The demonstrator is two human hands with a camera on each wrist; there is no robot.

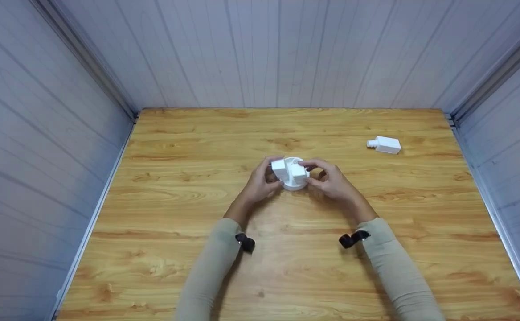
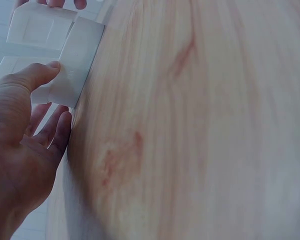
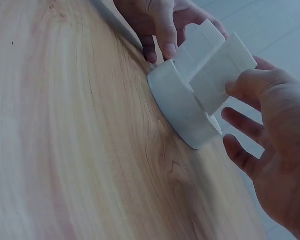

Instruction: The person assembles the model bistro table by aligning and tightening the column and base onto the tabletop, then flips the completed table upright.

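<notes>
Both your hands on the white round base at frame centre.
Your left hand [image 1: 260,183] pinches one white block [image 1: 279,168]; your right hand [image 1: 331,180] pinches the other [image 1: 299,173], both seated in the round base [image 1: 293,185]. A white bottle [image 1: 384,144] lies well apart, upper right.

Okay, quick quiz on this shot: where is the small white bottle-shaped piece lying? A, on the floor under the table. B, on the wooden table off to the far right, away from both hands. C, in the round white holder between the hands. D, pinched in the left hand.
B: the small white bottle-shaped piece lies on its side on the wooden table, far right, while both hands work at the round white holder.
</notes>
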